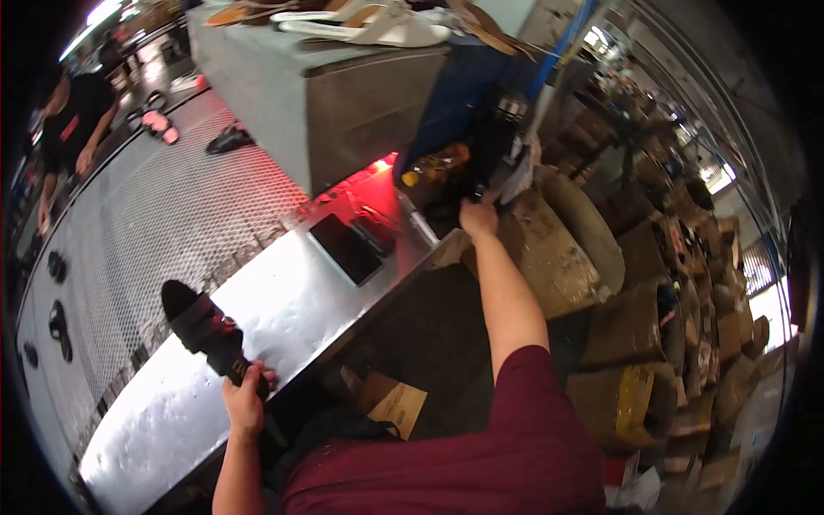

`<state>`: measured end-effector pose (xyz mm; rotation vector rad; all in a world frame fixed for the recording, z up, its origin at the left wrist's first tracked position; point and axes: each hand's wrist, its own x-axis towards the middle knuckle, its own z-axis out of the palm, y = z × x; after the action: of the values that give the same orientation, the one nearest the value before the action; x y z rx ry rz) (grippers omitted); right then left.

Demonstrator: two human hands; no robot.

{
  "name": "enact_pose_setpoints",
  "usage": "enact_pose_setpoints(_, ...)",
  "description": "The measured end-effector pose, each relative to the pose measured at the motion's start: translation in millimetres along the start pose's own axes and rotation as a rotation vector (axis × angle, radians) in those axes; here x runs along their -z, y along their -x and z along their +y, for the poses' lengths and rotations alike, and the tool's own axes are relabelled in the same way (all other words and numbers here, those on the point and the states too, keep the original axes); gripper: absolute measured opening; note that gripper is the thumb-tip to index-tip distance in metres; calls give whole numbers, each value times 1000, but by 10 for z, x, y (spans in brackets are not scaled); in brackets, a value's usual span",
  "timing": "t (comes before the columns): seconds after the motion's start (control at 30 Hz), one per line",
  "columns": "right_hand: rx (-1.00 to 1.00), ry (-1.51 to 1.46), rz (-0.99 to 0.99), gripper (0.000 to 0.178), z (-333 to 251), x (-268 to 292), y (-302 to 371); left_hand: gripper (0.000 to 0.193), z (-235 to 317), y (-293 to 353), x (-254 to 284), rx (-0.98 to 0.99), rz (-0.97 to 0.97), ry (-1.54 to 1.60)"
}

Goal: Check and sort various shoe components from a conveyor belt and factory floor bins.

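Note:
In my left hand [245, 399] is a black sandal [206, 326], gripped at one end, its sole pointing up and to the left above the shiny metal ledge. My right arm stretches far forward to the right. At its end my right hand [478, 218] is closed at the edge of a dark heap, where black items [493, 142] and a cardboard box [549, 249] crowd around it. What the fingers hold there is dark and cannot be made out. On the metal ledge [180, 429] between my hands lies a dark flat phone-like slab [346, 248].
A mesh conveyor belt [249, 184] runs along the left, with a black sandal [228, 139] and pink sandals [160, 126] on it. A grey housing [369, 112] glowing red underneath carries white sandals [378, 30]. Another person [77, 120] stands across the belt. Stacked cartons [627, 322] fill the right.

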<state>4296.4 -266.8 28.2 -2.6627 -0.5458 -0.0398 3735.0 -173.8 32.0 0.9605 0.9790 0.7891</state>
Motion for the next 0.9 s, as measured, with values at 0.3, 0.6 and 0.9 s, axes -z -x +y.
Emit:
enact_pose_setpoints(0.3, -323, -1035, 292, 48, -131, 218, 87, 21, -21, -52, 207, 105, 30, 2)
enact_pose_setpoints(0.6, -63, -2151, -2072, 24, 349, -97, 502, 24, -106, -149, 170, 250, 12, 152)
enact_pose_setpoints(0.9, -22, -1453, -536, 45, -1463, -317, 2408, 48, 53, -62, -14, 139, -3, 239)
